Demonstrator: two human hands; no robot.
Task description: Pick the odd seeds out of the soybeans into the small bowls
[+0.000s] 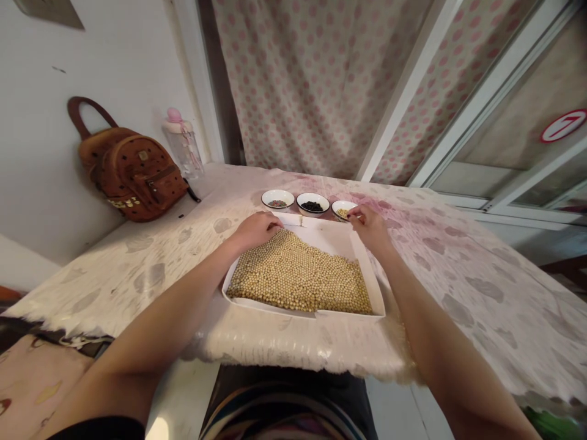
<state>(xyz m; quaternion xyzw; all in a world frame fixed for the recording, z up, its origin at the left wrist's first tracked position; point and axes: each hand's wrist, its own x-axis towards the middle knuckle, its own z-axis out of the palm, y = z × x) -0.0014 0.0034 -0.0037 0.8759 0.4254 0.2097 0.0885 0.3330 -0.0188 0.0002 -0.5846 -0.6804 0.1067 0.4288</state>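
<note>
A shallow white cardboard box point(337, 235) holds a wide layer of pale yellow soybeans point(302, 275), with bare bottom showing along its back right part. My left hand point(260, 230) is at the box's back left corner, its fingers curled together at the edge of the beans; whatever is in them is hidden. Over the near right rim of a small white bowl point(337, 204) with yellowish bits inside is my right hand point(370, 228), thumb and fingers pinched together. Anything between those fingertips is too small to make out.
Left of that bowl stand a dark-rimmed bowl point(299, 197) of black beans and another bowl point(266, 194) of small reddish-brown pieces. A brown backpack point(142, 174) and a clear bottle point(186, 146) with a pink lid are at the table's back left. A patterned cloth point(440, 263) covers the table.
</note>
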